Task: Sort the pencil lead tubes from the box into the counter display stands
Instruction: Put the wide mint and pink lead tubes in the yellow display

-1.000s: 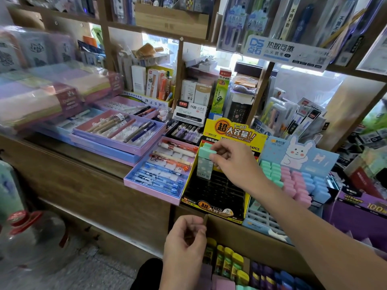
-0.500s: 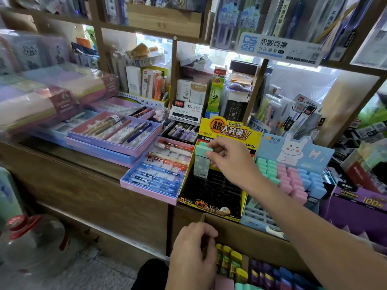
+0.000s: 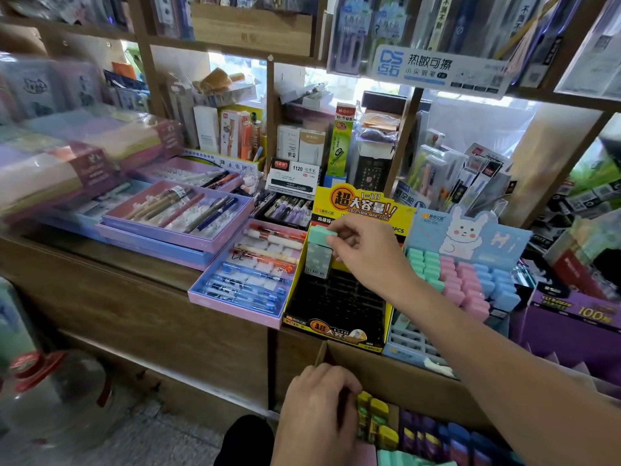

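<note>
Since the earlier frames the left hand (image 3: 316,412) has been moved from the near edge of the cardboard box (image 3: 403,375) down into it, onto the yellow-capped tubes (image 3: 378,418); the right hand (image 3: 366,253) has hardly been shifted. The left fingers are curled over those tubes, but the fingertips are hidden under the hand, so whether one is pinched cannot be told. The box is cut off by the bottom edge; purple, blue and mint caps are made out beside the yellow ones.

Further off, a mint-capped tube (image 3: 319,253) is pinched at its cap between the right thumb and bent fingers and held upright at the top left corner of the black and yellow stand (image 3: 336,307). "2B/0.5MM" can be read on its header, which is partly hidden by the hand. Just to the right, rows of mint, pink and blue tubes are held in a pale blue rabbit stand (image 3: 470,230). Behind, "1120" is printed on a white card (image 3: 295,176) and "DS" on a hanging sign (image 3: 437,70).
</note>
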